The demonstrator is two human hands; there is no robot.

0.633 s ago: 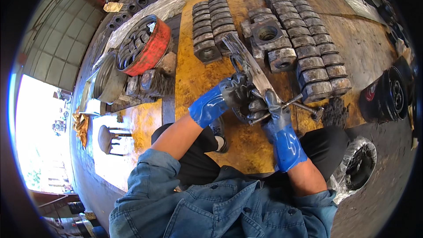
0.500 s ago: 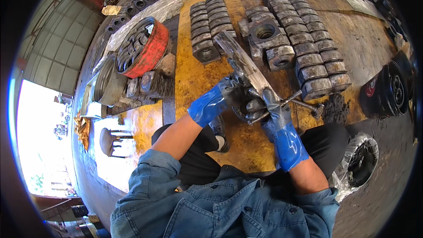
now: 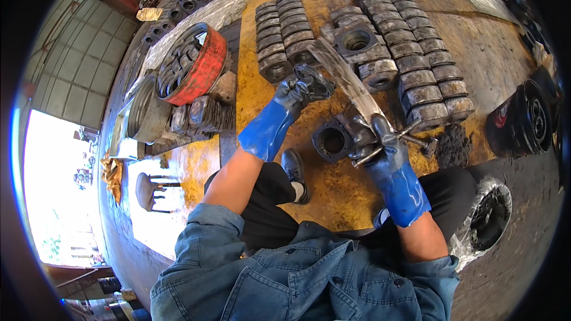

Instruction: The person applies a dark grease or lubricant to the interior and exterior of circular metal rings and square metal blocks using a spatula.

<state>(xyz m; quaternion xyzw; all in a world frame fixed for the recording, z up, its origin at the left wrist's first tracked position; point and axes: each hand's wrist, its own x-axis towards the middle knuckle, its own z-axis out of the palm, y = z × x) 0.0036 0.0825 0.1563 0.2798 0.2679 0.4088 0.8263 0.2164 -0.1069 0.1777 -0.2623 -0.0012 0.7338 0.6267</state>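
My right hand (image 3: 383,145), in a blue glove with grimy fingers, is closed around the lower end of a long flat wooden slat (image 3: 348,80). The slat slants away toward the upper left. Thin metal rods (image 3: 410,129) cross at the same hand; whether it grips them too is unclear. Left of it, a dark square metal block (image 3: 332,140) with a round bore sits on the yellow floor, apart from both hands. My left hand (image 3: 303,89), gloved alike, is raised beyond the block with fingers curled; anything inside them is hidden.
Double rows of metal blocks (image 3: 410,53) stand ahead, with a shorter group (image 3: 285,30) left of them. A red metal ring (image 3: 205,62) holds parts at the left. A black bucket (image 3: 523,122) and a plastic-lined container (image 3: 491,217) are at the right; a stool (image 3: 146,192) stands left.
My left hand has drawn away from the block, up and left. My right hand and the slat have shifted slightly right, and the bored block now shows in full below.
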